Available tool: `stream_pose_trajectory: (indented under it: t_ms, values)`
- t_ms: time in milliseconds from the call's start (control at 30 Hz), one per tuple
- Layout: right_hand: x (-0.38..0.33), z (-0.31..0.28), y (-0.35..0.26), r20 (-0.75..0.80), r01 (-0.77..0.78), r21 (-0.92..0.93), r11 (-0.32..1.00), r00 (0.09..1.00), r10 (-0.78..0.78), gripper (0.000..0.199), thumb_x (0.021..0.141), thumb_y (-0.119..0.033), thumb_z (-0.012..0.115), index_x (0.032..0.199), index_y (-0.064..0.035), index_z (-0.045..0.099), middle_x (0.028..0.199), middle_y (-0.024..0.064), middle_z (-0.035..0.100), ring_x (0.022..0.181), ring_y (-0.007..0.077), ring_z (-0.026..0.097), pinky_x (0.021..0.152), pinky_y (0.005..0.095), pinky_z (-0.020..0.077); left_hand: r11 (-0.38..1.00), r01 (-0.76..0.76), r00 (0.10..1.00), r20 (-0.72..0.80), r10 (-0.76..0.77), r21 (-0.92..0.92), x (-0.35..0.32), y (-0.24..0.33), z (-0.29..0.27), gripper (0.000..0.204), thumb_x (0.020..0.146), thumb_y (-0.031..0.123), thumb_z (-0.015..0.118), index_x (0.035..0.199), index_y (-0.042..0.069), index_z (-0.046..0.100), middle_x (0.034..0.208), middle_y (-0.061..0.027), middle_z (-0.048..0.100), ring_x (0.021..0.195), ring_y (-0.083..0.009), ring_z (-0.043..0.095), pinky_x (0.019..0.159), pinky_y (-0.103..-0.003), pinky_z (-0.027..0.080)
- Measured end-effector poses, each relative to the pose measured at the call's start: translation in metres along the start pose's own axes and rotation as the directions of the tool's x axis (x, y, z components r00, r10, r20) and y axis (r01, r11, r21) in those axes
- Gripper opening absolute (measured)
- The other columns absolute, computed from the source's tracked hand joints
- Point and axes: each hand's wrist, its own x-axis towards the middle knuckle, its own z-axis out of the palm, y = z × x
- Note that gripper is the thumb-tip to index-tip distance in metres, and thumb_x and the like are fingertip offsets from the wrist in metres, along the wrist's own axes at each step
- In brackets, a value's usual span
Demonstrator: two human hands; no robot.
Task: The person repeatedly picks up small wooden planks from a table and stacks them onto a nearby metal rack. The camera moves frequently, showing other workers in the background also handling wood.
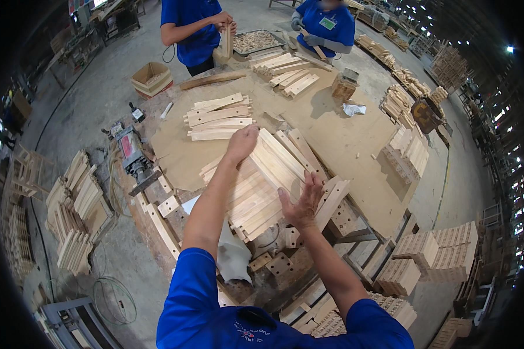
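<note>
A pile of pale wooden slats (251, 195) lies on the workbench in front of me. At its far end my left hand (243, 143) is closed round the end of the upper slats (276, 160). My right hand (303, 202) is at the near end of these same slats, thumb and fingers spread apart against them. Just right of the pile lie longer pieces with drilled holes (307, 152). Another stack of slats (220, 116) rests beyond my left hand.
Brown sheeting (355, 168) covers much of the bench. A metal clamp device (135, 157) sits at its left edge. Two people in blue handle wood across the bench, near a tray of small wooden pieces (256, 42). A cardboard box (151, 78) stands at the far left; stacked blocks (436, 253) stand right.
</note>
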Motion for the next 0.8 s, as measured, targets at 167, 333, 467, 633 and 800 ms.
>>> stream_pose_trajectory:
  t_ms: [167,333,467,633,800]
  values:
    - [0.021,-0.032,-0.009,0.31,0.066,-0.212,0.975,0.951,0.003,0.099,0.075,-0.044,0.085,0.156,-0.0099,0.04,0.144,0.0262,0.043,0.133,0.0448,0.043,0.111,0.0578,0.0309,0.988,-0.078,0.993,-0.077,0.088,0.131,-0.005,0.003,0.0,0.038,0.106,0.031,0.056,0.13,0.008,0.072,0.108,-0.0137,0.077,0.102,-0.0238,0.07,0.092,-0.036,0.054]
    - [0.052,-0.025,-0.02,0.479,0.006,-0.291,0.957,0.866,0.141,0.103,0.07,-0.044,0.086,0.158,-0.0151,0.04,0.136,0.023,0.048,0.127,0.043,0.047,0.106,0.0548,0.0341,0.981,-0.066,0.993,-0.081,0.082,0.184,-0.009,0.016,0.002,0.036,0.103,0.032,0.059,0.13,0.011,0.072,0.113,-0.018,0.077,0.105,-0.0342,0.073,0.092,-0.041,0.055]
    - [0.06,-0.029,-0.021,0.542,0.008,-0.258,0.966,0.829,0.138,0.105,0.07,-0.046,0.083,0.159,-0.0171,0.037,0.132,0.0233,0.049,0.122,0.0424,0.048,0.106,0.0594,0.0329,0.992,0.012,0.998,-0.06,-0.004,0.13,-0.015,0.022,-0.001,0.038,0.103,0.034,0.059,0.13,0.011,0.072,0.109,-0.0163,0.077,0.1,-0.0303,0.073,0.091,-0.04,0.055]
    - [0.049,-0.038,-0.019,0.528,0.068,-0.276,0.959,0.844,0.092,0.108,0.068,-0.046,0.084,0.16,-0.0153,0.035,0.129,0.0254,0.049,0.119,0.0426,0.049,0.102,0.0566,0.036,0.989,0.042,0.999,0.01,-0.044,0.141,-0.028,0.032,0.001,0.04,0.103,0.038,0.058,0.13,0.011,0.071,0.108,-0.0167,0.077,0.101,-0.0313,0.073,0.092,-0.04,0.054]
    - [0.045,-0.045,-0.025,0.587,0.058,-0.287,0.956,0.799,0.128,0.111,0.069,-0.045,0.083,0.162,-0.014,0.03,0.129,0.0284,0.049,0.121,0.0445,0.048,0.104,0.0569,0.037,0.979,-0.086,0.994,-0.056,0.098,0.185,-0.052,0.039,-0.007,0.047,0.106,0.031,0.053,0.138,-0.001,0.064,0.132,-0.0208,0.07,0.122,-0.0303,0.067,0.108,-0.037,0.048]
